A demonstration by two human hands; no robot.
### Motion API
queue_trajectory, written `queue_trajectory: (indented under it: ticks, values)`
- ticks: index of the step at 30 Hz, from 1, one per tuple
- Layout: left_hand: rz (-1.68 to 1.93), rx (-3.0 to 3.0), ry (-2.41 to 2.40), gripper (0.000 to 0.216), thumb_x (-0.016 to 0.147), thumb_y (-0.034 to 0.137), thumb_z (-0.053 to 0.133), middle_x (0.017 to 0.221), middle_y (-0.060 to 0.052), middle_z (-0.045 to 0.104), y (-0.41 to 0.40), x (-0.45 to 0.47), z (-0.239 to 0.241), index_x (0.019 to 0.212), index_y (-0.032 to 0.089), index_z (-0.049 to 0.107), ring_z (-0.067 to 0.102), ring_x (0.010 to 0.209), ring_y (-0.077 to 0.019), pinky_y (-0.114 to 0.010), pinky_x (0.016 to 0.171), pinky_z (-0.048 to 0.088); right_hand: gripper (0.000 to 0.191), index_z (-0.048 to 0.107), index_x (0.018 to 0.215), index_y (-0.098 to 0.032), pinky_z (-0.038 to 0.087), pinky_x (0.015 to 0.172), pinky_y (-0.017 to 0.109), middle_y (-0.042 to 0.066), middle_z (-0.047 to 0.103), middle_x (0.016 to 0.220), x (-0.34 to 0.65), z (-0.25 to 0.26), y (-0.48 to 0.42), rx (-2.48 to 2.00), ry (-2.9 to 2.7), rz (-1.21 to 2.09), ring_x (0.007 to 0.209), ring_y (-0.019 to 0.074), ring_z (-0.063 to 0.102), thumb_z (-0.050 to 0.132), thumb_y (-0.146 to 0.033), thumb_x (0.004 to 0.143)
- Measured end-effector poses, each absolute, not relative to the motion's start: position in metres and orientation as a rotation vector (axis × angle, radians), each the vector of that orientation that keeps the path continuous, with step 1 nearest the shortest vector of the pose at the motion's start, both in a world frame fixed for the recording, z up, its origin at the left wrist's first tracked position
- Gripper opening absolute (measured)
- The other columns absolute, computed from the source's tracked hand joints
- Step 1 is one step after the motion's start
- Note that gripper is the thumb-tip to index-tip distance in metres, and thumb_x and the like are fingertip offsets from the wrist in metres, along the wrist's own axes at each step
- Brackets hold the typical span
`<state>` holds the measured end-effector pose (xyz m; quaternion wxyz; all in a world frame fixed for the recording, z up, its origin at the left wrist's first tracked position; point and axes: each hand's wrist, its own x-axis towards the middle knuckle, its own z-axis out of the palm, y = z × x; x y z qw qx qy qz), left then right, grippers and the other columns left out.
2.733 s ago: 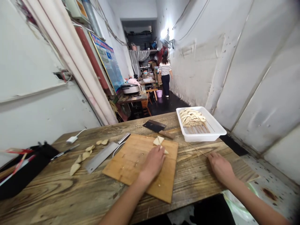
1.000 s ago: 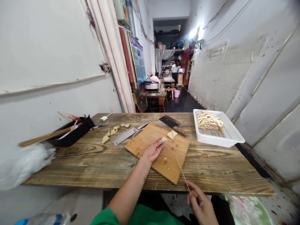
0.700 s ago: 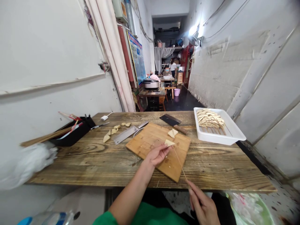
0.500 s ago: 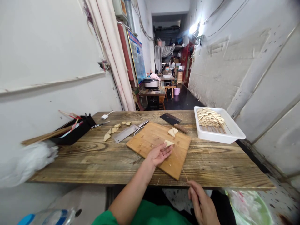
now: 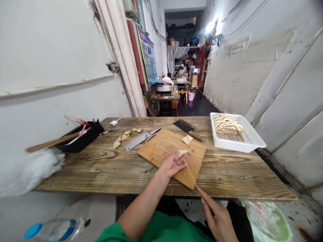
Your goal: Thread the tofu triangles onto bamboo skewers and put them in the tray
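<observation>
My left hand (image 5: 172, 164), palm up over the cutting board (image 5: 156, 143), holds a pale triangular piece of food (image 5: 181, 153) between thumb and fingers. A thin wooden skewer (image 5: 191, 174) is pinched near its lower end in my right hand (image 5: 215, 211), at the table's front edge. Its upper end reaches the fingers of my left hand, close to the piece; whether the tip is inside it I cannot tell. More pale triangular pieces (image 5: 187, 139) lie at the board's far right corner.
Behind the board lies a dark cleaver (image 5: 184, 125); a steel cleaver (image 5: 136, 141) rests left of it, beside several pale scraps (image 5: 123, 137). A white tray (image 5: 237, 147) of skewered pieces stands right. A black box (image 5: 78, 143) with skewers and a plastic bag (image 5: 42, 168) sit left.
My right hand has moved slightly up and left with the skewer, whose upper end is now at my left hand's fingers. The left hand keeps holding the piece. The camera view has shifted a little.
</observation>
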<state>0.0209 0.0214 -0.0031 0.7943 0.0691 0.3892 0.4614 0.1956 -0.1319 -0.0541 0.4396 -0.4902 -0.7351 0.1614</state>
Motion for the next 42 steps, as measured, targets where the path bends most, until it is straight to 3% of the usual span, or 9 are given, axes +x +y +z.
queue_trajectory:
  ticks: [16, 42]
  values:
    - [0.968, 0.190, 0.826, 0.006, 0.079, 0.014, 0.055, 0.089, -0.012, 0.066, 0.014, 0.023, 0.001, 0.085, 0.011, 0.055, 0.063, 0.085, -0.0188, -0.048, 0.088, 0.043, 0.034, 0.057, 0.119, -0.014, 0.048, 0.084, 0.017, 0.008, 0.067, 0.107, 0.195, -0.052, -0.124, -1.234, -1.814, 0.426, 0.094, 0.0132, 0.065, 0.045, -0.018, 0.088]
    - [1.021, 0.334, 0.841, 0.008, 0.077, 0.012, 0.058, 0.088, -0.013, 0.066, 0.007, 0.027, -0.003, 0.083, 0.011, 0.052, 0.064, 0.083, -0.0208, -0.045, 0.082, 0.048, 0.035, 0.057, 0.120, -0.015, 0.052, 0.077, 0.019, 0.009, 0.067, 0.105, 0.196, -0.047, -0.127, -1.262, -1.820, 0.445, 0.088, 0.0156, 0.068, 0.042, -0.028, 0.091]
